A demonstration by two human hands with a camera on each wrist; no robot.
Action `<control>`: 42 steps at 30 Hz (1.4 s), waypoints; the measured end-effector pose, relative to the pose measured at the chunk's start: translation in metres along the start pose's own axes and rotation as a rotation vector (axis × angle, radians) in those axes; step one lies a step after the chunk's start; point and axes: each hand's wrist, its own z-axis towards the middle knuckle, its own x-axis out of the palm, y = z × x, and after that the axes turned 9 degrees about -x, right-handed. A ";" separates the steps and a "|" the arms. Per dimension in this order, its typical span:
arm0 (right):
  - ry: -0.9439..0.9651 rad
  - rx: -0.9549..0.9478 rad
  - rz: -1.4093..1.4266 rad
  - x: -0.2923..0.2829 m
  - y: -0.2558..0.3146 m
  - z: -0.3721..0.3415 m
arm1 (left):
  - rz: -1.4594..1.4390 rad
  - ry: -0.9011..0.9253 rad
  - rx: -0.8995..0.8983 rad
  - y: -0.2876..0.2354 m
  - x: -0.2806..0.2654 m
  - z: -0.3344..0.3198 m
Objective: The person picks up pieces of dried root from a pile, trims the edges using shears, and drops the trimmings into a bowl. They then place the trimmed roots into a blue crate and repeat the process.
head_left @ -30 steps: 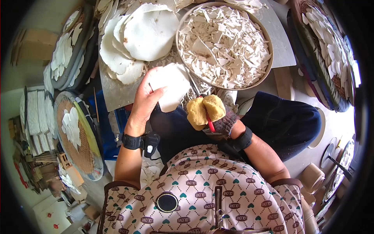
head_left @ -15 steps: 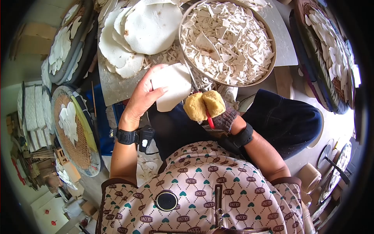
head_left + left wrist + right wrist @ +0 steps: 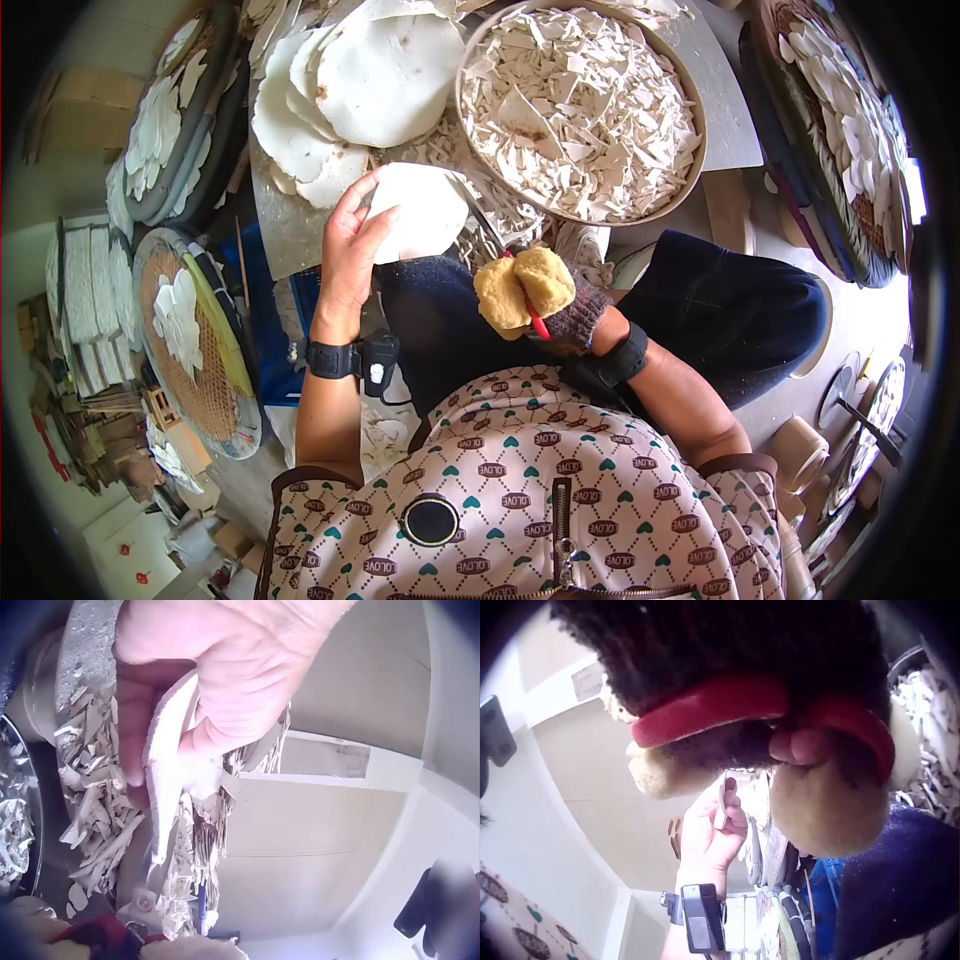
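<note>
My left hand (image 3: 346, 248) pinches a thin white slab (image 3: 425, 212) between thumb and fingers, above my lap. Seen edge-on in the left wrist view, the slab (image 3: 166, 761) has a rough, pale rim. A dark knitted glove covers my right hand (image 3: 582, 312), which grips red-handled scissors (image 3: 537, 322). Yellow foam pads (image 3: 548, 280) wrap around the handles. The dark blades point up and left, close to the slab's right edge. In the right wrist view the red handle loops (image 3: 712, 711) lie against the glove; most fingers are hidden.
Ahead, a round tub (image 3: 462, 110) brims with white offcuts. Large white discs (image 3: 390, 80) are stacked on the metal board (image 3: 285, 235) to its left, with scraps between. Round woven trays (image 3: 205, 385) bearing white pieces stand at the left and right.
My left hand has drawn the slab a little left, away from the scissors, and turned it to show a different edge. The gloved hand stays almost in place.
</note>
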 end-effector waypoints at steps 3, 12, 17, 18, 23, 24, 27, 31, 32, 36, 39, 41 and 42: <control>0.149 -0.216 -0.342 0.000 0.000 0.003 | 0.019 0.065 -0.014 -0.002 -0.004 0.004; 0.055 0.024 -0.446 0.016 0.010 -0.010 | 0.044 0.192 -0.112 -0.004 -0.039 0.004; 0.206 0.113 -0.667 0.022 0.016 -0.006 | 0.036 0.066 -0.178 -0.001 -0.089 -0.059; 0.226 0.112 -0.783 0.013 0.015 -0.007 | 0.044 -0.054 -0.141 -0.007 -0.107 -0.076; 0.364 -0.024 -1.427 -0.019 0.015 -0.019 | -0.657 -1.079 0.080 0.009 -0.296 -0.145; 0.306 -0.023 -1.273 -0.013 0.015 -0.019 | -0.517 -1.152 0.253 0.001 -0.305 -0.150; 0.221 0.113 -0.581 0.019 0.022 -0.008 | -0.179 -0.912 0.438 -0.037 -0.240 -0.124; 0.387 0.003 -0.856 0.034 0.035 0.003 | 0.143 -0.432 0.195 -0.059 -0.112 -0.040; 0.356 -0.030 -0.851 0.032 0.034 -0.001 | 0.249 -0.301 0.209 -0.059 -0.081 -0.021; 0.357 -0.231 -0.883 0.031 0.040 -0.008 | 0.399 0.097 0.149 -0.050 0.026 0.033; 0.375 -0.286 -0.912 0.030 0.043 -0.009 | 0.837 0.110 0.376 -0.043 0.077 0.063; 0.343 -0.249 -0.918 0.026 0.037 -0.009 | 1.008 0.056 0.540 -0.036 0.094 0.078; 0.347 -0.215 -1.006 0.025 0.036 -0.009 | 1.106 0.023 0.592 -0.034 0.100 0.085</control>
